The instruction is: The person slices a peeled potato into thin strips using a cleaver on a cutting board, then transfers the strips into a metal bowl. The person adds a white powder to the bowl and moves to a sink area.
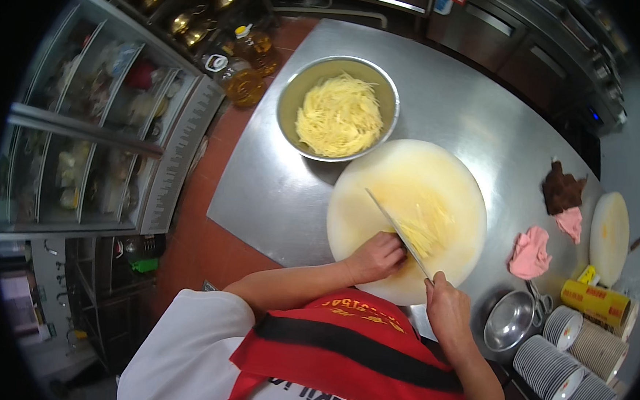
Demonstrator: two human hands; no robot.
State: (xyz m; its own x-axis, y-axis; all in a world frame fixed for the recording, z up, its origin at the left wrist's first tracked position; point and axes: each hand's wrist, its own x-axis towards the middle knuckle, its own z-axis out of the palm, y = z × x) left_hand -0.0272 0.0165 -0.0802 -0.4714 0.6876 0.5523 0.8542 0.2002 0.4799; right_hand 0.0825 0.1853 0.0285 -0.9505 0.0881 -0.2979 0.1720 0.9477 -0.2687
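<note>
On a round white cutting board lies a small heap of pale yellow shreds, which look like potato. My right hand grips the handle of a kitchen knife, its blade slanting up and left across the board. Against the blade's left side, my left hand rests with curled fingers; whatever lies under them is mostly hidden. A steel bowl holding many more shreds stands beyond the board, to the left.
Pink cloths, a small metal bowl, scissors and stacked plates are at the right of the steel table. Oil jugs stand on the floor at left, near a glass-fronted refrigerator.
</note>
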